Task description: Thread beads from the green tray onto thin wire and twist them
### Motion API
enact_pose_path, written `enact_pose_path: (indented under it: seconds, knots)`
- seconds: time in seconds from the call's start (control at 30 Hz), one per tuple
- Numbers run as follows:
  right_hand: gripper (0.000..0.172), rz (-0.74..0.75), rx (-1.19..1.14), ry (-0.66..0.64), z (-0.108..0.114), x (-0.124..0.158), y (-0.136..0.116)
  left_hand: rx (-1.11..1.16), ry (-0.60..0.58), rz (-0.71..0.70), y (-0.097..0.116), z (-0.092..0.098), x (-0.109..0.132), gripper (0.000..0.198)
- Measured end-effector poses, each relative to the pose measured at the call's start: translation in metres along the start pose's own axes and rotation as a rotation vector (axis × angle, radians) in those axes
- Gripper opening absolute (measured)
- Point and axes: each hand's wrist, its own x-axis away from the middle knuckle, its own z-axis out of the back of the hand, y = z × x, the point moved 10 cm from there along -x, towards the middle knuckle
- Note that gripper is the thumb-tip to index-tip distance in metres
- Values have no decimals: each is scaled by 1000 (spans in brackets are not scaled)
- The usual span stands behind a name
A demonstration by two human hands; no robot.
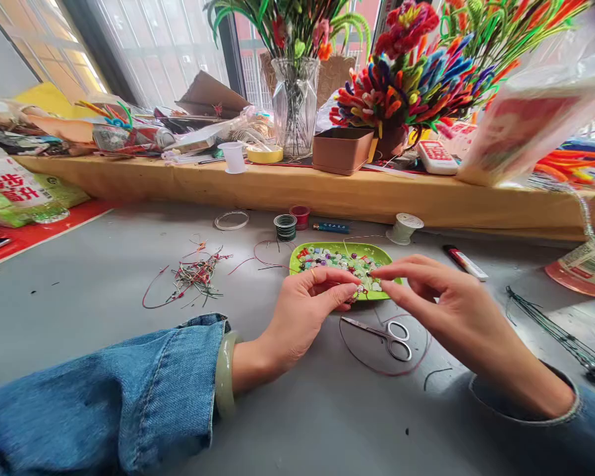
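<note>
My left hand [312,297] is closed in a pinch on a small beaded cord [359,291], mostly hidden by the fingers; clear and reddish beads show at the fingertips. To its right hovers my right hand [431,291], index finger and thumb apart, their tips close to the beads. Both hands are over the front edge of a green tray [297,252] filled with mixed small beads [327,258]. Below them lie small scissors [384,336] with metal handles, partly ringed by a loop of dark red cord [367,365].
Behind the tray stand a dark green thread spool [285,227], a red spool [300,216] and a white spool [405,228]. Cord scraps [197,274] lie left. A lighter [465,262] and dark beaded cords [570,344] lie right. A cluttered ledge [178,182] runs along the back.
</note>
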Motion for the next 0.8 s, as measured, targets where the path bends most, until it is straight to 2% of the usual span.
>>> enact_pose_path:
  seconds: [0.07,0.1,0.23,0.33,0.53,0.8]
  knots:
    - [21,-99,-44,51,7,1,7,-5,4,0,0,0,0,15]
    - [23,-167,-120,19,4,2,12,-11,3,-3,0,0,0,15]
    - [32,-384,-555,-303,-36,16,16,-58,-11,-28,4,-2,1,16]
    - [28,-440,-688,-407,-50,23,13,-69,-8,-24,3,-2,1,17]
    - [19,-345,-508,-272,-37,13,17,-56,11,2,-1,1,1,17]
    - [16,-234,-321,-211,-29,12,9,-51,16,-11,2,1,2,15]
